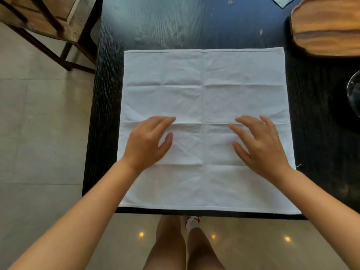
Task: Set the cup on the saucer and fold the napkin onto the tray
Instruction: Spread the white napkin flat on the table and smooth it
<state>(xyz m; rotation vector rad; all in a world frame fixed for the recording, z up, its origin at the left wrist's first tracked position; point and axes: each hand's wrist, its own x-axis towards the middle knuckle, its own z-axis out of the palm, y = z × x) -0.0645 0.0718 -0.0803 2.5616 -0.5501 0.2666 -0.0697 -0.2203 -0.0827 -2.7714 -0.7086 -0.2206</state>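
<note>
I'm resting left hand | right hand | both lying open-palmed, gripping nothing | napkin spreading flat beneath | tray sitting far-right.

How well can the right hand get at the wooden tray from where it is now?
Probably yes. The right hand lies open on the napkin, holding nothing, and only bare dark table separates it from the wooden tray at the far right.

I see both forearms bare, no sleeves, no watch, no rings on the left hand or right hand. At 6 o'clock, bare legs and a white shoe with red marks.
</note>
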